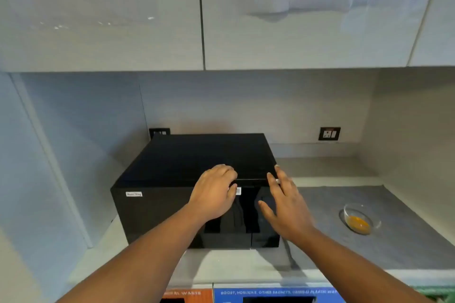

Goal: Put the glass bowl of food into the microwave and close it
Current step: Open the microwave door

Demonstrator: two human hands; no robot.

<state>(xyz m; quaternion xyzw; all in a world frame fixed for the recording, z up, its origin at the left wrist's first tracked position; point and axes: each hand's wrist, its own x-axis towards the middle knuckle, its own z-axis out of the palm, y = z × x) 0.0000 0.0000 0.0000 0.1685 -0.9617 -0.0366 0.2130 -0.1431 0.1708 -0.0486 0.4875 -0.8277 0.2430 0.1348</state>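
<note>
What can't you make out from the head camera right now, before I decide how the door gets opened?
- Microwave door handle or latch: head view, covered by the left hand and right hand.
- Control panel: glossy black front, markings unreadable.
- Small white label: print too small.
- Glass bowl: what the orange food is, blurred.
- Bin signs: cut off by the bottom edge.

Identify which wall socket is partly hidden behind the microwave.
The left socket: the microwave covers its lower edge, while the right socket shows fully.
</note>
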